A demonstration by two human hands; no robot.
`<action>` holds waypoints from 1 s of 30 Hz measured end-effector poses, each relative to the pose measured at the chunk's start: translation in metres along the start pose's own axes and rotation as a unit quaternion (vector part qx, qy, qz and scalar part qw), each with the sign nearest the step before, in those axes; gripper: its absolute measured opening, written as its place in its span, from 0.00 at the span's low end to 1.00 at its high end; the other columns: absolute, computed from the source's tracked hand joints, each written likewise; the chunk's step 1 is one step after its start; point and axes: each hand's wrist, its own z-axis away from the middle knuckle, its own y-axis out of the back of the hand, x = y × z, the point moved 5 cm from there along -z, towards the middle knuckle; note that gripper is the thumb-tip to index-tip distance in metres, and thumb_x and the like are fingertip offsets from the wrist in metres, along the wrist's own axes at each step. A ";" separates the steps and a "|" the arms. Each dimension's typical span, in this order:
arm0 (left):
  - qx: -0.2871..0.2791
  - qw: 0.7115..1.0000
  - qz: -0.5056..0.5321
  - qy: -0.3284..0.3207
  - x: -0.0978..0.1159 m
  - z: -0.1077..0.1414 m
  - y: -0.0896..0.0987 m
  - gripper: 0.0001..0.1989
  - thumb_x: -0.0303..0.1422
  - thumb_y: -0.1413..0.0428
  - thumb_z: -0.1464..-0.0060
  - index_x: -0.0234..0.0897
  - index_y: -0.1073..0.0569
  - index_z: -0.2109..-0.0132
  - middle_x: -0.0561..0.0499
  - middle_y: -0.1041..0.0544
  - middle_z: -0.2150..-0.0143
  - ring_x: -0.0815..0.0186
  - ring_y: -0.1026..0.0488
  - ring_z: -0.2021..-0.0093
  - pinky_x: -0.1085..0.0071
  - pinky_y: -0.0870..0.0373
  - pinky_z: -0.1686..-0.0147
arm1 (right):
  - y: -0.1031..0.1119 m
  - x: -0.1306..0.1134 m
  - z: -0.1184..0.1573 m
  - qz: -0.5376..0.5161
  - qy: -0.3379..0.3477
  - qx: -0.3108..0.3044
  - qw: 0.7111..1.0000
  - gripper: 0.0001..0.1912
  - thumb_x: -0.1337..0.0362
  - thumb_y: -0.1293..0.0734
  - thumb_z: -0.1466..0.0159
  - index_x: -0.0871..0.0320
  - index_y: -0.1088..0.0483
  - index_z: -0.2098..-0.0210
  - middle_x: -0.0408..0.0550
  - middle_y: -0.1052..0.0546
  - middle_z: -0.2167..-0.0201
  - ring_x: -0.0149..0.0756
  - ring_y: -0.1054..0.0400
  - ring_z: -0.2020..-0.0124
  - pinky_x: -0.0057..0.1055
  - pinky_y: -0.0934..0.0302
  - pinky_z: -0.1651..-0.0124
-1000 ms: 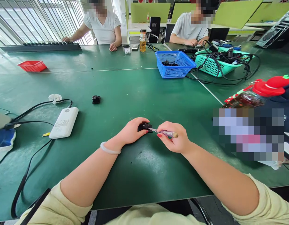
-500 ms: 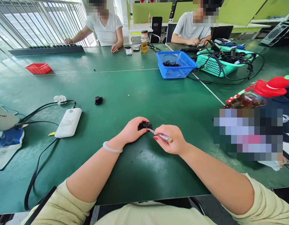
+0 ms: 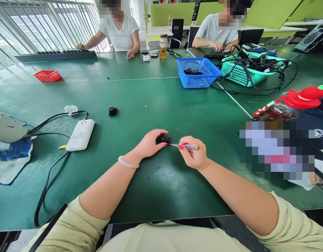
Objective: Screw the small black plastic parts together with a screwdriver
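My right fingers point(image 3: 188, 139), pinched round a slim translucent-handled tool point(image 3: 191, 146), have swung it more crosswise, seemingly re-angling work on the small black boxy part point(image 3: 165, 139) clamped between my left fingers point(image 3: 157, 132).

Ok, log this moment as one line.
left hand: holds small boxy black part | right hand: holds slim clear-handled tool, pointed at part | surface: smooth green table
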 end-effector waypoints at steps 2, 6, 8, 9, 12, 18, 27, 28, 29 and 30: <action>-0.002 1.000 -0.015 -0.004 0.001 0.000 0.000 0.20 0.34 0.42 0.45 0.39 0.29 0.44 0.46 0.25 0.45 0.57 0.28 0.45 0.56 0.32 0.42 | 0.001 0.004 0.002 -0.008 -0.022 0.019 1.000 0.06 0.63 0.40 0.34 0.54 0.37 0.68 0.36 0.37 0.84 0.27 0.47 0.86 0.26 0.48 0.78; -0.007 1.000 -0.023 -0.010 0.002 0.001 0.000 0.21 0.35 0.42 0.44 0.40 0.30 0.43 0.46 0.26 0.44 0.56 0.29 0.44 0.54 0.33 0.41 | 0.000 0.009 0.005 -0.029 -0.054 0.030 0.998 0.08 0.61 0.41 0.33 0.54 0.38 0.68 0.35 0.39 0.85 0.28 0.48 0.86 0.27 0.49 0.78; -0.008 1.000 -0.022 -0.011 0.003 0.001 0.000 0.21 0.34 0.42 0.45 0.40 0.30 0.44 0.45 0.26 0.44 0.55 0.29 0.44 0.54 0.34 0.41 | -0.001 0.009 0.007 -0.037 -0.055 0.026 0.997 0.08 0.60 0.41 0.33 0.54 0.38 0.69 0.35 0.40 0.86 0.28 0.48 0.87 0.27 0.49 0.79; -0.007 1.000 -0.022 -0.012 0.003 0.001 0.001 0.21 0.34 0.42 0.45 0.40 0.29 0.44 0.45 0.26 0.44 0.55 0.29 0.44 0.54 0.34 0.41 | -0.002 0.008 0.007 -0.039 -0.055 0.024 0.997 0.09 0.59 0.41 0.33 0.54 0.39 0.69 0.35 0.40 0.86 0.28 0.48 0.87 0.27 0.49 0.79; 0.000 1.000 -0.022 -0.018 0.003 0.001 0.001 0.21 0.33 0.42 0.45 0.39 0.29 0.44 0.45 0.26 0.44 0.56 0.29 0.44 0.54 0.34 0.41 | -0.003 0.006 0.008 -0.030 -0.057 0.018 0.998 0.12 0.56 0.43 0.31 0.54 0.39 0.69 0.34 0.41 0.86 0.28 0.48 0.87 0.27 0.48 0.80; 0.004 0.999 -0.021 -0.025 0.004 0.001 0.000 0.19 0.32 0.41 0.46 0.38 0.29 0.46 0.44 0.26 0.45 0.56 0.30 0.43 0.56 0.34 0.40 | -0.002 0.003 0.006 -0.007 -0.033 0.041 0.999 0.11 0.57 0.43 0.30 0.54 0.38 0.68 0.35 0.40 0.85 0.27 0.46 0.86 0.27 0.47 0.79; 0.015 0.999 -0.023 -0.045 0.003 0.001 0.000 0.17 0.31 0.40 0.47 0.37 0.28 0.49 0.43 0.25 0.46 0.56 0.29 0.45 0.56 0.34 0.40 | -0.003 0.005 0.009 0.004 -0.004 0.060 0.998 0.11 0.57 0.44 0.29 0.54 0.38 0.65 0.37 0.36 0.82 0.28 0.46 0.86 0.28 0.46 0.78; 0.015 0.999 -0.024 -0.045 0.003 0.001 -0.001 0.17 0.31 0.40 0.47 0.37 0.27 0.50 0.43 0.25 0.45 0.56 0.29 0.45 0.56 0.34 0.40 | -0.004 0.005 0.009 0.008 -0.005 0.055 0.998 0.12 0.56 0.44 0.29 0.54 0.38 0.65 0.37 0.36 0.82 0.28 0.45 0.85 0.28 0.45 0.78; 0.016 0.999 -0.024 -0.044 0.003 0.001 -0.001 0.16 0.31 0.40 0.47 0.37 0.27 0.50 0.43 0.25 0.45 0.56 0.29 0.45 0.56 0.34 0.40 | -0.005 0.006 0.009 0.011 -0.004 0.050 0.999 0.12 0.56 0.44 0.29 0.54 0.38 0.65 0.37 0.36 0.82 0.28 0.45 0.85 0.28 0.45 0.78; 0.017 0.999 -0.024 -0.043 0.002 0.001 -0.001 0.16 0.31 0.40 0.47 0.37 0.27 0.50 0.43 0.25 0.46 0.56 0.28 0.45 0.56 0.34 0.40 | -0.006 0.005 0.009 0.011 0.000 0.046 0.999 0.12 0.56 0.44 0.29 0.54 0.38 0.65 0.37 0.37 0.82 0.28 0.45 0.85 0.28 0.45 0.78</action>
